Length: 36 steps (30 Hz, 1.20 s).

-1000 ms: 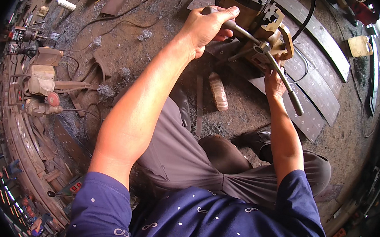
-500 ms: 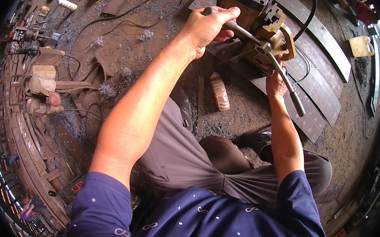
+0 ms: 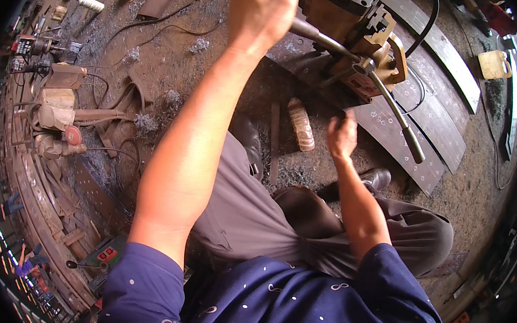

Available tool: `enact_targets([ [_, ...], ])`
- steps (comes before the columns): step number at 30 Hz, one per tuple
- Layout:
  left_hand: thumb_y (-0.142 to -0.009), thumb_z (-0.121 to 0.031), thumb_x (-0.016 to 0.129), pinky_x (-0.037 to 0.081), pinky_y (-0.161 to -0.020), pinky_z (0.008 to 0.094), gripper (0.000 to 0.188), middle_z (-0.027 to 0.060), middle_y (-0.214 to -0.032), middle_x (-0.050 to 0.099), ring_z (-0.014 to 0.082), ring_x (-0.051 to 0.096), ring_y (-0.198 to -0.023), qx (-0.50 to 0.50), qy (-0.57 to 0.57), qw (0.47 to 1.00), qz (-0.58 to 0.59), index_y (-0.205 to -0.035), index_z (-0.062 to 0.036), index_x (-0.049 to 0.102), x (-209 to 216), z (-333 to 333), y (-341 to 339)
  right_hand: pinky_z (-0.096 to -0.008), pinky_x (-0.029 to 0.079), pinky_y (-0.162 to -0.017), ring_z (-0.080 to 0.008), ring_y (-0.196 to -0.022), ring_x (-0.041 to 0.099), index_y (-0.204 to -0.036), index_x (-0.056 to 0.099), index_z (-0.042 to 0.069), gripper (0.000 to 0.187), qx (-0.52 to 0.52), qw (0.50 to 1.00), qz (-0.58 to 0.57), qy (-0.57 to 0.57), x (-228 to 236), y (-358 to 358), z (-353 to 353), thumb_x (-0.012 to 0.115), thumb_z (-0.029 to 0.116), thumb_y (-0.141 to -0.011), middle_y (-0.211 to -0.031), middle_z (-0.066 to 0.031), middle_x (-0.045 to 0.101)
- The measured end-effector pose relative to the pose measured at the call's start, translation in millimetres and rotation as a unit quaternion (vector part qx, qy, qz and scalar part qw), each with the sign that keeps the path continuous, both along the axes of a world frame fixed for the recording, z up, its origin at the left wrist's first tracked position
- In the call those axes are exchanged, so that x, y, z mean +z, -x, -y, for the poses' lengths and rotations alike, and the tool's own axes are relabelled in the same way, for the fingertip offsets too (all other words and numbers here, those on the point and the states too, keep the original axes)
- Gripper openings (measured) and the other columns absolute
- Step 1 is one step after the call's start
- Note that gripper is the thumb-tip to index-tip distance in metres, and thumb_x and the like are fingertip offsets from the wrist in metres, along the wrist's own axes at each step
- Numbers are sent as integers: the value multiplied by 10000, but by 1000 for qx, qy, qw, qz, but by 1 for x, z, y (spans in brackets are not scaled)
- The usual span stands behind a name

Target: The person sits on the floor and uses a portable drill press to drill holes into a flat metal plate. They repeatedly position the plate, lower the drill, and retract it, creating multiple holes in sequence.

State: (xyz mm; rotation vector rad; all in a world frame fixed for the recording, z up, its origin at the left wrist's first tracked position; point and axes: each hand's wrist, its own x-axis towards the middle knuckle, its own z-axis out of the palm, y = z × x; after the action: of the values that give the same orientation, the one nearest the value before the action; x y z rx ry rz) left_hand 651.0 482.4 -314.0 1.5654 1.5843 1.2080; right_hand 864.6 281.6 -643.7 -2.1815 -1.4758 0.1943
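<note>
A magnetic drill (image 3: 361, 44) with a yellowish-brown body and a dark motor housing stands on the steel plates (image 3: 390, 133) ahead. Its long feed handle (image 3: 398, 109) slants down to the right from the hub, and another handle arm (image 3: 318, 36) points up to the left. My left hand (image 3: 264, 14) is raised beside the motor housing, off the handle; its fingertips are cut off by the upper edge. My right hand (image 3: 342, 135) hangs free just below the drill's base, fingers loosely apart and holding nothing. A ribbed plastic bottle (image 3: 301, 125) lies to its left.
Metal shavings and cables litter the floor. At left stands another drilling machine (image 3: 57, 107) with a cord. A yellowish jerrycan (image 3: 494, 64) sits at far right. A white spool (image 3: 91, 4) lies at upper left. My shoe (image 3: 375, 179) is near the plates. People show at lower left.
My left hand has let go of the handle arm and risen toward the upper edge. My right hand has come off the drill's base, moving down and left. The feed handle has shifted slightly.
</note>
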Motion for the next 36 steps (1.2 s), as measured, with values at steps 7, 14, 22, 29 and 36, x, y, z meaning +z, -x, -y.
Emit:
enact_targets([
  [7, -1046, -507, 507, 532, -899, 529, 540, 275, -1086, 726, 470, 683, -1045, 6, -31, 983, -181, -1164, -5, 669, -12, -11, -8, -535, 477, -1052, -417, -1290, 563, -1480, 453, 26, 946, 53, 939, -59, 336, -8, 85, -8, 743, 628, -810, -1395, -225, 576],
  [14, -1020, -417, 582, 547, -819, 552, 408, 275, -956, 735, 481, 703, -936, -7, -15, 978, -209, -1042, -21, 676, -16, -17, -8, -534, 471, -1005, -385, -1269, 570, -1343, 515, 75, 795, 40, 923, -36, 381, -26, 102, -30, 811, 564, -791, -1330, -169, 607],
  [22, -973, -408, 645, 554, -880, 525, 435, 279, -1062, 733, 461, 702, -1022, 12, -12, 979, -204, -1154, -15, 687, -20, -19, -9, -576, 415, -1035, -354, -1185, 661, -1296, 543, 93, 665, -22, 913, -115, 390, -40, 98, -23, 719, 549, -846, -1257, -154, 696],
  [29, -930, -447, 685, 550, -906, 512, 512, 264, -1111, 731, 444, 698, -1059, 10, 15, 981, -195, -1202, -14, 661, -11, -11, -8, -503, 497, -996, -387, -1123, 697, -1257, 597, 79, 721, -78, 906, -210, 360, -21, 101, -30, 697, 639, -814, -1179, -199, 730],
  [36, -905, -540, 718, 563, -912, 422, 617, 169, -1113, 765, 328, 733, -1058, -1, -31, 973, -229, -1223, -11, 698, -34, -22, 1, -487, 511, -989, -379, -1131, 701, -1260, 629, 75, 710, -58, 910, -180, 368, -8, 97, -33, 708, 621, -814, -1179, -202, 736],
])
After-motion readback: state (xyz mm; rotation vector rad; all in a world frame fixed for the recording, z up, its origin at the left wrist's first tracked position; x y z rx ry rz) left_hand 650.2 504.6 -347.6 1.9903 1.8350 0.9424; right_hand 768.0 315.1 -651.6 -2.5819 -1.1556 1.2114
